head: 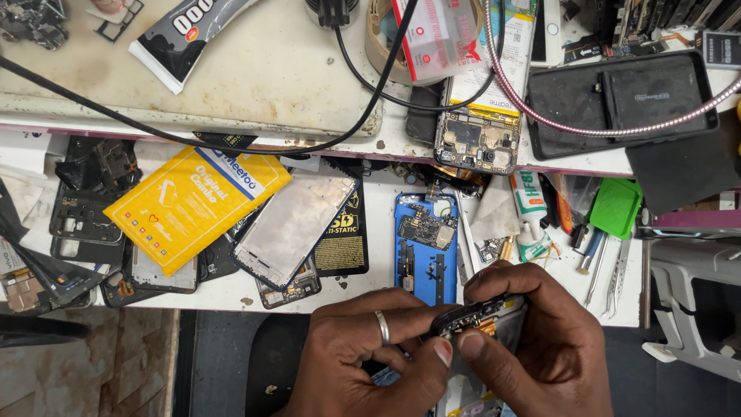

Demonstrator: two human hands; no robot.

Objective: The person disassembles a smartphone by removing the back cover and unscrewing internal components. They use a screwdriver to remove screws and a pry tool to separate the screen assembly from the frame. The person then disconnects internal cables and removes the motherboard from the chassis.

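Workbench clutter runs from edge to edge, so keep your work where it is now, just off the near edge and clear of the parts lying on top. Largest nearby are the black phone back at the far right and the yellow packet toward the left; a bare metal frame and a blue phone shell with its board exposed sit close to the near edge, the shell just beyond your knuckles. Your opened phone is held below that edge, top end tilted toward you. Your left hand, ring on one finger, pinches the phone's top left corner between thumb and forefinger. Your right hand clasps the right side, thumb pressed on the dark inner assembly by the small gold connector. Brace both wrists together, and I'd judge gentle, even thumb pressure safest near that connector.
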